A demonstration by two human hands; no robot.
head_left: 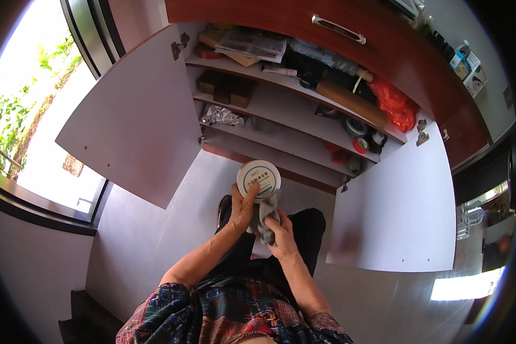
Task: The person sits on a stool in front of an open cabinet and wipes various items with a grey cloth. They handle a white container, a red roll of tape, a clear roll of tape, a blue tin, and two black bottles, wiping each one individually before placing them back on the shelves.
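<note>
In front of my knees I hold up a round white tub (259,172) with a printed lid ringed in blue. My left hand (243,209) grips it from its near left side, the thumb lying on the lid. A crumpled grey cloth (267,221) is bunched in my right hand (282,234), the fingers closed on it. The cloth's upper end touches the near edge of the tub. Parts of my fingers under the tub and behind the cloth are hidden.
Ahead stands an open cabinet with shelves (292,109). Its left door (137,114) and right door (401,200) swing out on both sides. The shelves hold papers (252,46), a red plastic bag (393,103), tape rolls (358,143) and small brown boxes (226,89). A window (40,114) is at left.
</note>
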